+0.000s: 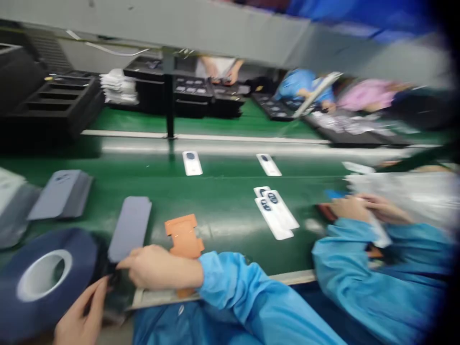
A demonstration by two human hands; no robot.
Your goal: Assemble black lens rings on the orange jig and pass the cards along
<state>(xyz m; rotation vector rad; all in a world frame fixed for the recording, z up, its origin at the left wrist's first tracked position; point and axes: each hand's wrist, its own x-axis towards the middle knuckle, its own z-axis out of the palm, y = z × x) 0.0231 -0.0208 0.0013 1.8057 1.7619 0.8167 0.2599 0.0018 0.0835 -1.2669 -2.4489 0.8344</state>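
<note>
My right hand [154, 268], in a blue sleeve, reaches left across the table's near edge. Its fingers are curled and pinch a small dark strip [114, 283] beside a large dark-blue tape roll [43, 275]. From below, my left hand [81, 314] meets it, with thumb and finger closed on the same dark strip. Just beyond my right hand lie a grey phone back cover [130, 227] and an orange jig [184, 237] on the green belt [223, 201]. The picture is smeared by motion.
A stack of grey covers [63, 194] lies at the left. White covers [275, 214] lie on the belt, with two more [192, 163] [268, 164] farther back. A co-worker's hands [359, 211] in blue sleeves work at the right. Black trays [53, 98] stand behind.
</note>
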